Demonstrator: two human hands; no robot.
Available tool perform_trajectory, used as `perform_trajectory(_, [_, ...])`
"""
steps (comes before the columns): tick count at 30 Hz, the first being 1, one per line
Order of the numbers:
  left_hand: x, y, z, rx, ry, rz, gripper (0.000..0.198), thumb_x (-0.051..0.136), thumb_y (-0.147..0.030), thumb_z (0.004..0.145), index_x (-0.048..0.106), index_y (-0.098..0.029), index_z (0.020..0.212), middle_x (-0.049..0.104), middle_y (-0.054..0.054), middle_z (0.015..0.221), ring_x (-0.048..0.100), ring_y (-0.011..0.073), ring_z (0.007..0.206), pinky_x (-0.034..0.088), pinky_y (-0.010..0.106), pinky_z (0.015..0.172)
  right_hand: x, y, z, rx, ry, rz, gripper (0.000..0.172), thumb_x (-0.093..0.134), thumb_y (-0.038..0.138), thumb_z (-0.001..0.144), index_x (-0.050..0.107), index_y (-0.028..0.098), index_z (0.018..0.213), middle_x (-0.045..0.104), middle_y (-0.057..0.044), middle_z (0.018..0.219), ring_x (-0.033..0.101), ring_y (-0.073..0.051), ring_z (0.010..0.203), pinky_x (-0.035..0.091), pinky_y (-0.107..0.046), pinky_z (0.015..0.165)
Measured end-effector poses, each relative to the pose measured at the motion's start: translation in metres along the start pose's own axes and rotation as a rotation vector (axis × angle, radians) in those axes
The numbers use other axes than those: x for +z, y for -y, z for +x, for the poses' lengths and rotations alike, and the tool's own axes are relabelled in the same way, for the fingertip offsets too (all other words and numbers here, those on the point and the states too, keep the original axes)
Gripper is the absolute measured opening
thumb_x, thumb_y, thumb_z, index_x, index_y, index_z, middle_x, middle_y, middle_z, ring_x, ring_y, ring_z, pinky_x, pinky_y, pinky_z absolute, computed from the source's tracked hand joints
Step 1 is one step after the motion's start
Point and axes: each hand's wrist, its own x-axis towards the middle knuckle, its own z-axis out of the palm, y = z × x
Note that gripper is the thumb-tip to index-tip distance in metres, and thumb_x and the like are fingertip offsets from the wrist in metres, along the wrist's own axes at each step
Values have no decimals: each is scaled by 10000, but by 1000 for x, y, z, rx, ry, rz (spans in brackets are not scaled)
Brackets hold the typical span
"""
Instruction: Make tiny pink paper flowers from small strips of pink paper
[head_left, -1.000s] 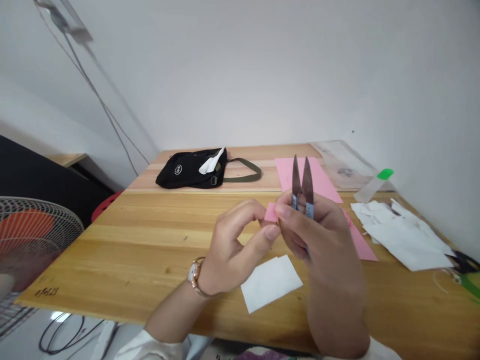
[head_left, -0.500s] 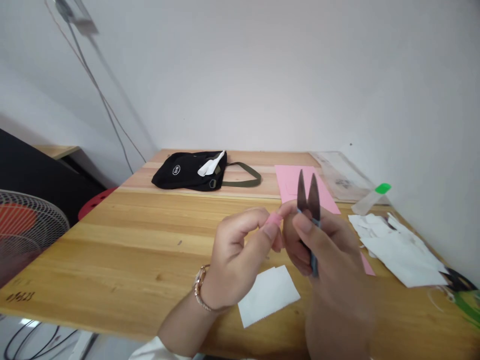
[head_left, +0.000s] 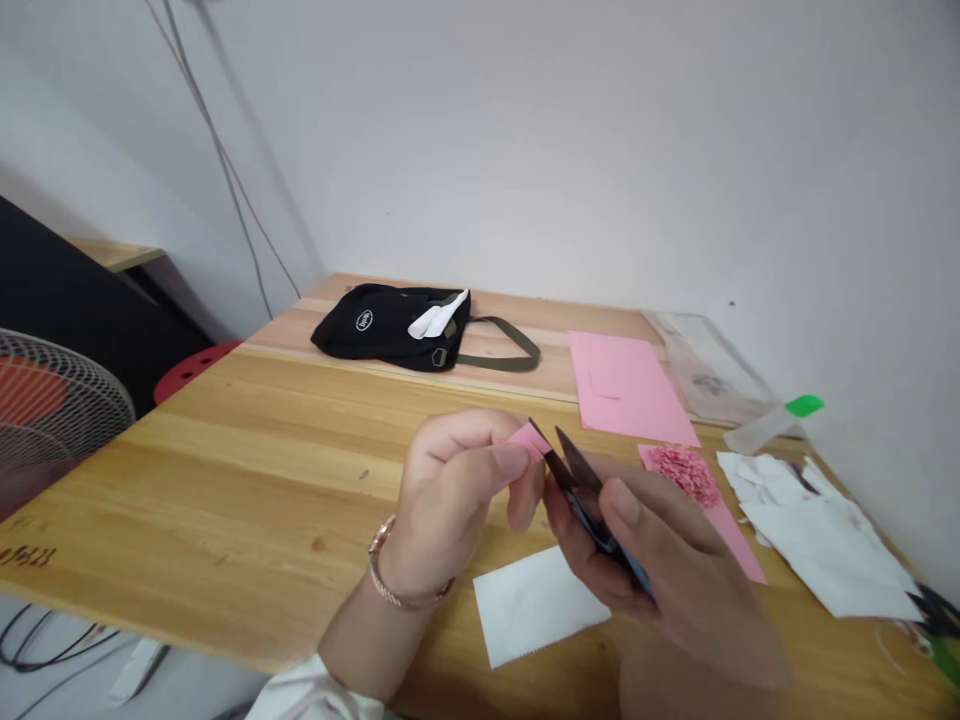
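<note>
Now the right hand (head_left: 645, 560) tilts its gripped snips (head_left: 581, 480) leftward from upright, toward the pink scrap (head_left: 529, 438) pinched by the left hand (head_left: 457, 490).

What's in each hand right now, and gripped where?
Left hand pinches a small pink paper scrap at one end, between thumb and forefinger. Right hand holds the snips by their blue handles, blades free.

Left half of table (head_left: 247, 450): bare wood, open lane from near edge to bag (head_left: 390, 325) at far side. Centre blocked: left hand (head_left: 450, 490) pinching pink bit (head_left: 531, 438), right hand (head_left: 645, 550) gripping snips (head_left: 574, 470); white paper (head_left: 536, 605) flat beneath. Right side crowded: pink sheet (head_left: 626, 385), pink strip (head_left: 705, 500), white scraps (head_left: 817, 520), bottle (head_left: 772, 425). Fan (head_left: 45, 410) off table, left.
</note>
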Motion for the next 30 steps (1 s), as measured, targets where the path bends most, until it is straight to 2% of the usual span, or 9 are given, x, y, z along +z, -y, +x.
perform_trajectory(6, [-1, -1, 1, -93, -7, 108, 358, 506, -367, 744, 439, -170, 453, 440, 5, 426, 434, 112, 419, 338, 264, 407, 2, 0, 2, 29, 6, 17, 360, 383, 503, 819, 455, 169, 705, 287, 73, 443, 188, -38, 367, 127, -192, 326])
perform_trajectory(10, [-2, 0, 0, -69, -28, 172, 362, 506, -317, 760, 425, -167, 441, 407, -8, 402, 418, 98, 409, 289, 242, 388, 2, -2, 4, 20, 6, 25, 352, 387, 490, 823, 460, 170, 696, 286, 73, 444, 184, -37, 369, 123, -188, 322])
perform_trajectory(14, [-2, 2, -1, -64, -12, 163, 333, 496, -261, 767, 431, -162, 456, 429, -6, 435, 429, 99, 430, 311, 240, 399, 1, -2, 6, 5, 13, 45, 345, 402, 486, 819, 470, 170, 699, 290, 76, 434, 189, -35, 360, 127, -186, 318])
perform_trajectory(26, [-1, 2, -3, 1, -14, 156, 347, 535, -273, 757, 447, -167, 438, 425, -16, 419, 371, 76, 420, 275, 219, 371, -2, 0, 5, 47, 66, 46, 357, 465, 522, 766, 431, 177, 685, 307, 82, 439, 176, -26, 339, 139, -174, 297])
perform_trajectory(30, [-2, 2, -3, 21, -9, 139, 326, 549, -250, 750, 458, -161, 451, 421, -19, 429, 358, 74, 425, 266, 219, 377, -2, -1, 7, 35, 94, 71, 341, 466, 505, 775, 470, 166, 738, 299, 86, 442, 174, -25, 337, 141, -167, 289])
